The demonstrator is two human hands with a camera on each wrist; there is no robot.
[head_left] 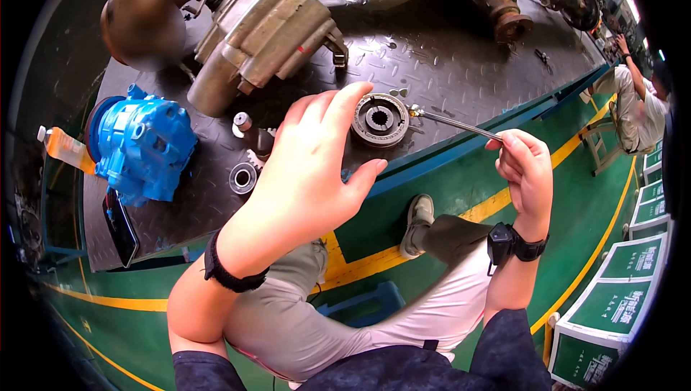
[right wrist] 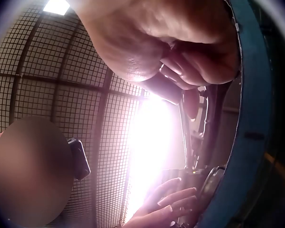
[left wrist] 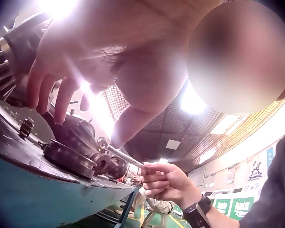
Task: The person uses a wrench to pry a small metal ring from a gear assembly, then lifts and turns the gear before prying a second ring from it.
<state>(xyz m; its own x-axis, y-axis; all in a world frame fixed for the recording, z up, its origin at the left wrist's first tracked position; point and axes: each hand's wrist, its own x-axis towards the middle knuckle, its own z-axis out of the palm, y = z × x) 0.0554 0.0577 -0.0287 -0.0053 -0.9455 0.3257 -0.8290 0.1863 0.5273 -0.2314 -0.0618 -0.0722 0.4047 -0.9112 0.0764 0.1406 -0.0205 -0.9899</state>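
In the head view my right hand [head_left: 525,168] pinches the end of a slim metal wrench [head_left: 457,124] between thumb and fingers. Its far end lies at the right rim of a round splined gear hub [head_left: 392,133] on the bench. The left wrist view shows a ring at the far end of the wrench [left wrist: 128,157]. My left hand [head_left: 295,161] is held over the bench edge, thumb spread from loosely extended fingers, holding nothing. Its index fingertip comes close to the hub's upper left rim. Beneath that hand, a small bearing [head_left: 242,178] and gear parts are partly hidden.
A metal housing [head_left: 263,31] and a blue pump-like unit [head_left: 144,148] stand to the left on the dark tread-plate bench [head_left: 439,38]. A phone [head_left: 121,229] lies at the bench's near left corner. Rusty axle parts [head_left: 497,6] lie at the back. Another person [head_left: 640,107] sits far right.
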